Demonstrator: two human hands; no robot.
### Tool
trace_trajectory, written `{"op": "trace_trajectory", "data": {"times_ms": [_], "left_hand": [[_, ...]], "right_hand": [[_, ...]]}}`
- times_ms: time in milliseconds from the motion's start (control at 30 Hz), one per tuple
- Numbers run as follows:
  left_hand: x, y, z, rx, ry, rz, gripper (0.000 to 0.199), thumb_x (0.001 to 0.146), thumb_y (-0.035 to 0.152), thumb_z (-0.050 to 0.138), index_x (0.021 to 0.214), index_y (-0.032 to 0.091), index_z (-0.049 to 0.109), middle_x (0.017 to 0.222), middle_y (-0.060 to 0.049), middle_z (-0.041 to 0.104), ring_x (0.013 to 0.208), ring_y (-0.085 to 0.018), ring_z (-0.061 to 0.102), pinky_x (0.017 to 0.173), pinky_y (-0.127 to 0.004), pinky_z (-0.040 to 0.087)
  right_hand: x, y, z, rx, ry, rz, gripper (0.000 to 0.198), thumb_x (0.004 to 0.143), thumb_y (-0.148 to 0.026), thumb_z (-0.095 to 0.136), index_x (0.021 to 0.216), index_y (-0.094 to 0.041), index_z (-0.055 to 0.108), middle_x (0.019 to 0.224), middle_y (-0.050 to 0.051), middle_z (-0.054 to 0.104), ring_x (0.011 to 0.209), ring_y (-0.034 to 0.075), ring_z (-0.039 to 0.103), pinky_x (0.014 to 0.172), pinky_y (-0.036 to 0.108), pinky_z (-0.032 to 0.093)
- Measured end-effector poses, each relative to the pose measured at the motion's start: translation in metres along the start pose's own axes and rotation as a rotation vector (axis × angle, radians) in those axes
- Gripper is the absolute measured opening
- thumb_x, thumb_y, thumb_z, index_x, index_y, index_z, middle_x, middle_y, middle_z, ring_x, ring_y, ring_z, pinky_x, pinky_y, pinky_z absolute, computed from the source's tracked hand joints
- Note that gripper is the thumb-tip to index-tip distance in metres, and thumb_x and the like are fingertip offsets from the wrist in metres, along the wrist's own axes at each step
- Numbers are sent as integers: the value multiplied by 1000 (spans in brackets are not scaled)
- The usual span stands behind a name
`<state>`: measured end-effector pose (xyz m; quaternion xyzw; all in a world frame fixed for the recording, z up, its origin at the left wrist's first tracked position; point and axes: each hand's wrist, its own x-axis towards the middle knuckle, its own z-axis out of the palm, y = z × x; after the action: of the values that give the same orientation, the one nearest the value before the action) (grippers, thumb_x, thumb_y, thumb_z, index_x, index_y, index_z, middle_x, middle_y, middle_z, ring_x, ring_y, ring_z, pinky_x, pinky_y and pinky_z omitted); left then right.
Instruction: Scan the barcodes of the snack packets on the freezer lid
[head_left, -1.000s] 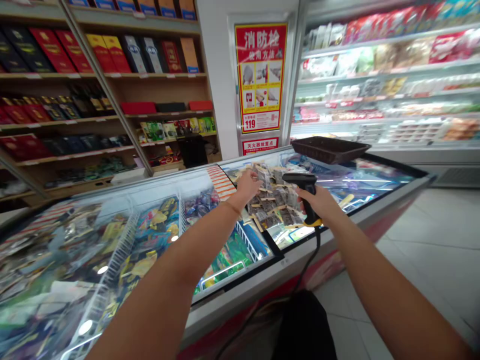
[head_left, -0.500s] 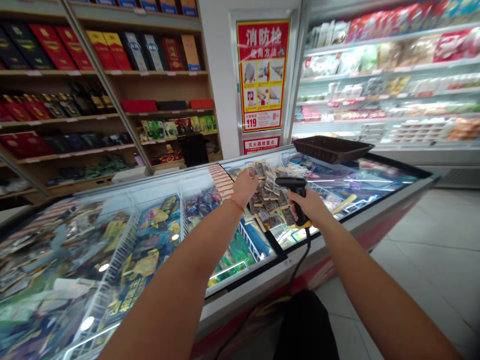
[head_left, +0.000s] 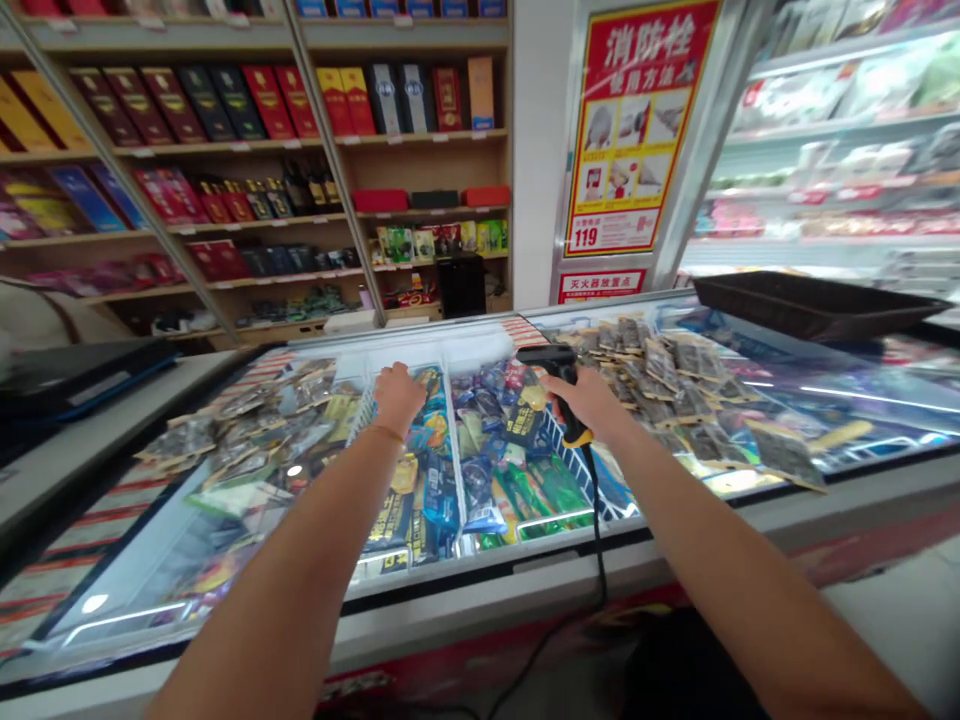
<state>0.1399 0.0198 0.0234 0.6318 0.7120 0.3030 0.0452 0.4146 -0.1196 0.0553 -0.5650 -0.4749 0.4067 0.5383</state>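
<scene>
My left hand (head_left: 397, 398) has swung away from the pile of flat, clear-and-brown packets (head_left: 667, 365), which lies to my right atop the white chest freezer (head_left: 525, 585). Its fingers curl over the bagged goods; I can't tell whether they hold anything. My right hand (head_left: 591, 400) still grips the black, yellow-trimmed pistol scanner (head_left: 547, 355). I judge my work has shifted leftward.

Bright, cool light; lit fridge shelves (head_left: 840, 123) far right nearly washed out. White spots, streaks of glare on freezer glass (head_left: 163, 540). Left, right edges smeared, stretched.
</scene>
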Motion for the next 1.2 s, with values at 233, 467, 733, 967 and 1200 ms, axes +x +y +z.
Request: {"op": "trace_trajectory", "data": {"times_ms": [233,467,733,967,1200], "left_hand": [[20,-119,-30,103,110,-68,37,85,36,69,112,13,60,140,-25,55,143,-50,36,115,-66,28],[28,-138,-32,164,80,-123,61,80,60,70,117,13,60,137,-30,58,139,-52,42,114,-70,26],[17,-109,-41,381,-34,-27,68,82,68,58,117,10,70,136,-34,60,133,-53,49,106,-68,34],[-20,-67,-39,364,-47,83,52,89,58,53,115,17,72,127,-24,68,125,-42,57,107,-57,36],[-21,-57,-17,130,-63,-234,78,72,56,80,132,9,61,144,-34,53,140,-52,41,110,-67,32]], "right_hand": [[7,12,66,93,-103,-32,26,81,-36,74,85,-20,53,62,-4,60,42,10,53,39,22,43],[9,39,60,-41,-147,-65,36,77,-44,77,90,-23,51,63,-5,61,42,11,53,41,23,45],[7,37,54,-71,-133,-59,33,78,-39,77,87,-23,50,63,-4,62,43,12,55,42,24,46],[6,40,50,-80,-118,-106,28,82,-39,74,83,-23,51,57,-4,59,41,11,53,41,23,46],[1,40,52,-112,-142,-97,28,82,-39,74,82,-23,51,58,-3,61,42,13,55,42,24,46]]}}
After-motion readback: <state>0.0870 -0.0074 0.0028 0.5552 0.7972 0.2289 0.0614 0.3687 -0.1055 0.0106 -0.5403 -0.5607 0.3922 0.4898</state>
